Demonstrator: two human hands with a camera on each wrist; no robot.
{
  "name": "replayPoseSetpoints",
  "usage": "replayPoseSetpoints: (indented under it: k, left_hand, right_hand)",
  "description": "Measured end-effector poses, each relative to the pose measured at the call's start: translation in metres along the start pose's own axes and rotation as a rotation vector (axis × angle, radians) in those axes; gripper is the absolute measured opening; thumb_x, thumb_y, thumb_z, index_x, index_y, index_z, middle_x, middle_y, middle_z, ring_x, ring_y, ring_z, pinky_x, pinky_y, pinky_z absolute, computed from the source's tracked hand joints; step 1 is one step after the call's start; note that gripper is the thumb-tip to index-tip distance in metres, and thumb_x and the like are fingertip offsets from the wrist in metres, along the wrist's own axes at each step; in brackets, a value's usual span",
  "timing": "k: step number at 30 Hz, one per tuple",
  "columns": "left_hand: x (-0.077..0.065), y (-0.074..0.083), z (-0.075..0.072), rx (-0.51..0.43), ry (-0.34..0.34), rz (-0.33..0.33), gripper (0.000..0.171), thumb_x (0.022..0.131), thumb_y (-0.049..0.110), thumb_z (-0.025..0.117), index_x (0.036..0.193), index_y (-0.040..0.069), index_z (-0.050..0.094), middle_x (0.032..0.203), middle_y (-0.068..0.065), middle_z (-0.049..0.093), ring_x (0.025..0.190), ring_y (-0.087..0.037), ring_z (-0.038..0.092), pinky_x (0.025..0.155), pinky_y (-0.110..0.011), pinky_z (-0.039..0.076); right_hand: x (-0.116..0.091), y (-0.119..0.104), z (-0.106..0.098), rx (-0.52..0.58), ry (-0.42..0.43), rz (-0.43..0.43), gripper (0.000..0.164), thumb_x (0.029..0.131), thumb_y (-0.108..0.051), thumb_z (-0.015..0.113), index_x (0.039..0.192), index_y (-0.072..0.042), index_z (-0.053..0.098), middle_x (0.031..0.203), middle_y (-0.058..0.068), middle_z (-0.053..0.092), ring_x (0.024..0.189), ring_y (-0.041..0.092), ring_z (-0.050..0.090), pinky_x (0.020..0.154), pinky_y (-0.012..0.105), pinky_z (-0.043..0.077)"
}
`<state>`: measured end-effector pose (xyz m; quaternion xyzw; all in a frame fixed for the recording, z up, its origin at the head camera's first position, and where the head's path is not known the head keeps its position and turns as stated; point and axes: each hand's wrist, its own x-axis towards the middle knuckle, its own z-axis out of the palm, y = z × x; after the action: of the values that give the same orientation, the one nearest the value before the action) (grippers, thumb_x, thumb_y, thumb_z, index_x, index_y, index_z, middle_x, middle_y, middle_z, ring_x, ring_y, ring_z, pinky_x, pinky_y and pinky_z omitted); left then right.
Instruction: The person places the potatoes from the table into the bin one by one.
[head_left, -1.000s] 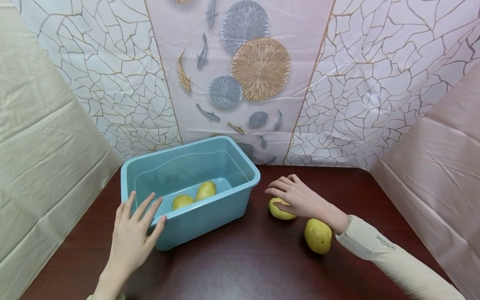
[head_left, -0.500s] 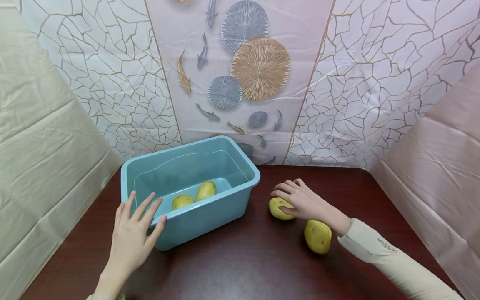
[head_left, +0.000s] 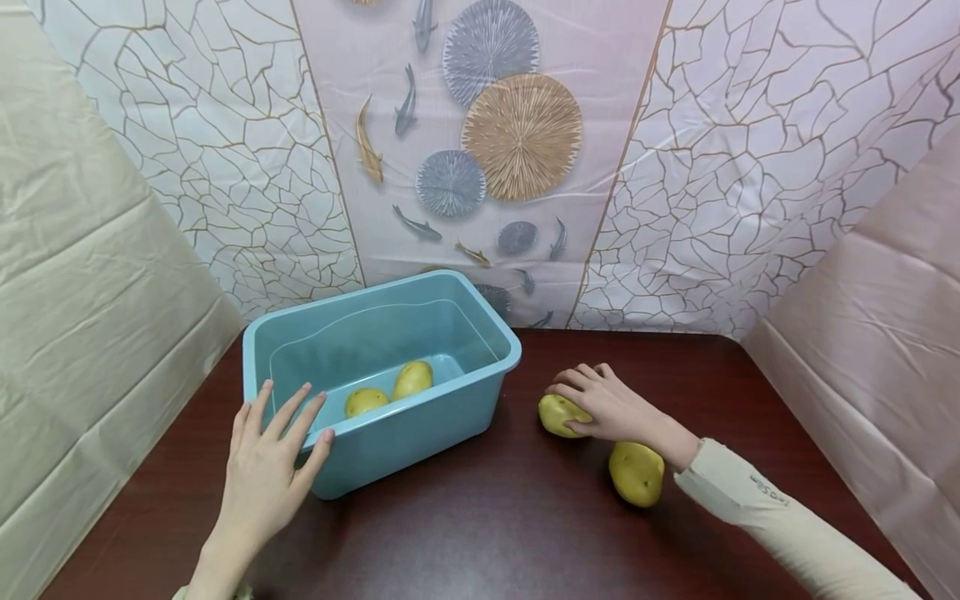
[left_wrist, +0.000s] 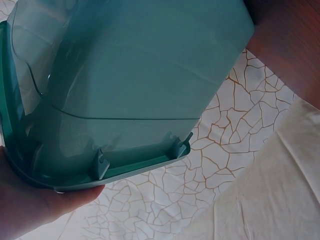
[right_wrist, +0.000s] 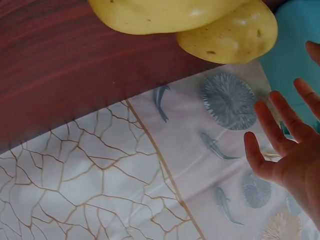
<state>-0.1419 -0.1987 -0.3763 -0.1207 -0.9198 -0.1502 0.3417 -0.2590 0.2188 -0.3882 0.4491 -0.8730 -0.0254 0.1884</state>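
My left hand (head_left: 258, 479) rests at the near left corner of a light blue plastic bin (head_left: 420, 433), fingers straight and spread over the rim. In the left wrist view, a thumb (left_wrist: 55, 207) lies along the rim's underside. Two yellow potatoes, one to the left (head_left: 366, 401) and one to the right (head_left: 412, 380), lie inside the bin. To the bin's right, my right hand (head_left: 611, 404) hovers over a potato (head_left: 557, 415) on the table, thumb at its near side. The right wrist view shows this hand's fingers (right_wrist: 272, 120) spread and loosely bent, apart from the potatoes.
Another potato (head_left: 636, 475) sits on the dark red-brown table (head_left: 480, 542), just below my right wrist. Behind the table hangs a patterned cloth (head_left: 675, 208), and plain beige cloth (head_left: 870, 333) drapes both sides.
My right hand has shifted slightly right and lowered around the far potato, its thumb now near the potato's front. The left hand, bin and potatoes stay in place.
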Motion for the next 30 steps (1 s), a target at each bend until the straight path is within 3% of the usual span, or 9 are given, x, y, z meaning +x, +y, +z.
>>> replayPoseSetpoints:
  k: [11,20,30]
  left_hand:
    - [0.0,-0.001,0.0,0.002,0.001,0.003,0.042,0.087,0.037,0.05,0.121,0.012,0.056,0.126,-0.014,0.053,0.133,-0.038,0.022,0.102,-0.057,0.018]
    - [0.001,0.0,0.0,-0.002,0.004,0.008,0.042,0.087,0.037,0.05,0.121,0.012,0.056,0.126,-0.013,0.053,0.133,-0.038,0.023,0.102,-0.057,0.019]
    - [0.0,0.001,-0.001,-0.004,0.002,0.0,0.042,0.087,0.036,0.051,0.121,0.012,0.056,0.126,-0.014,0.053,0.133,-0.038,0.023,0.103,-0.057,0.018]
  right_hand:
    - [-0.003,0.009,0.017,-0.01,-0.036,0.011,0.051,0.068,-0.036,0.072,0.111,-0.015,0.058,0.107,0.003,0.057,0.094,0.02,0.05,0.065,0.034,0.034]
    - [-0.003,0.009,0.019,-0.017,-0.103,0.04,0.053,0.069,-0.039,0.07,0.115,-0.016,0.056,0.11,0.004,0.055,0.097,0.021,0.049,0.066,0.034,0.034]
    - [-0.003,0.011,0.024,-0.01,-0.109,0.049,0.056,0.068,-0.041,0.071,0.116,-0.016,0.055,0.112,0.005,0.055,0.097,0.022,0.049,0.065,0.035,0.035]
